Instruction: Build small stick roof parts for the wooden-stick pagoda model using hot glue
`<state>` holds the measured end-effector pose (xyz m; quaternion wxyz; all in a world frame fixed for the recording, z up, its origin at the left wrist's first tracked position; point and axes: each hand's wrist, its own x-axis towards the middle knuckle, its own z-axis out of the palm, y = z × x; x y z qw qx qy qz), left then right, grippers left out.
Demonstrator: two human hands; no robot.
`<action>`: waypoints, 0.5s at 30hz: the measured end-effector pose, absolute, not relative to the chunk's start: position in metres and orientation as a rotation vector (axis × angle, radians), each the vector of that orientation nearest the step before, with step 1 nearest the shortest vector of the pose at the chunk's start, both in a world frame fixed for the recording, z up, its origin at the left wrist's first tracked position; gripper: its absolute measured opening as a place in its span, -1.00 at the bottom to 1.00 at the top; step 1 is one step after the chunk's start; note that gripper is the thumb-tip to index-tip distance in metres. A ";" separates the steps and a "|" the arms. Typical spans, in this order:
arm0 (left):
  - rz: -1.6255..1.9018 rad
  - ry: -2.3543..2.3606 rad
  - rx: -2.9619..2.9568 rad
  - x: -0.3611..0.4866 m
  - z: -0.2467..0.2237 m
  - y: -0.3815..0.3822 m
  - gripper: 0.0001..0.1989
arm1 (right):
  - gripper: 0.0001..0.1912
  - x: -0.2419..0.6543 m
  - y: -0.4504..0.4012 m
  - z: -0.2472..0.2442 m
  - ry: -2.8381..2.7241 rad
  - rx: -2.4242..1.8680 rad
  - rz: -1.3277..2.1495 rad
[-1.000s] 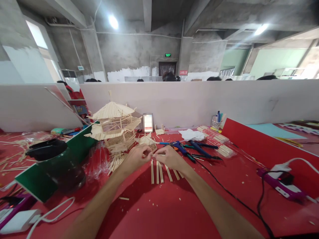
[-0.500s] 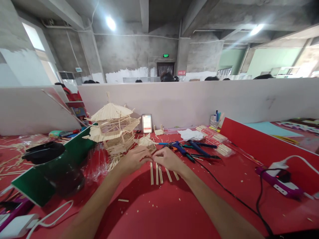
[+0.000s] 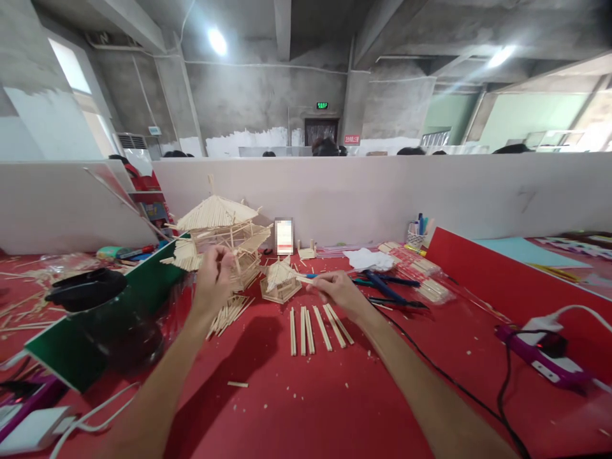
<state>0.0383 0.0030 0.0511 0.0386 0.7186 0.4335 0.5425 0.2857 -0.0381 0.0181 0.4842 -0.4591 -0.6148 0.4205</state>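
Note:
My right hand (image 3: 338, 292) pinches a short wooden stick (image 3: 304, 278) just right of a small stick pavilion (image 3: 281, 285). In front of a large tiered stick pagoda (image 3: 216, 215) I hold up my left hand (image 3: 213, 275), its fingers curled toward the thumb; whatever they may hold is too small to make out. Several paired wooden sticks (image 3: 303, 331) lie in a spread row on the red table below my hands. Beside my left wrist is a loose pile of sticks (image 3: 233, 314).
Blue-handled pliers (image 3: 387, 287) and a white tissue (image 3: 369, 259) lie to the right, near bagged sticks (image 3: 428, 284). A phone (image 3: 284, 237) leans on the partition. At left stands a dark-lidded clear jar (image 3: 119, 331); at right, a purple power strip (image 3: 545, 363) with cables.
My hands were together above the stick row and have parted. The left moved left and up toward the pagoda; the right moved slightly right and up, with a stick now showing in it.

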 end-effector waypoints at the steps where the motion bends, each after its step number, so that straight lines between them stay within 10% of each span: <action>1: 1.690 1.352 2.205 0.035 0.053 0.005 -0.84 | -0.68 0.286 -0.038 0.018 -1.474 -1.090 1.072; 7: 0.719 0.938 2.793 0.049 0.038 0.004 -0.83 | -0.57 0.270 -0.041 0.012 -1.488 -0.868 1.237; 15: 0.302 0.800 2.660 0.032 0.025 0.015 -0.87 | -0.59 0.265 -0.034 -0.001 -1.362 -0.799 1.442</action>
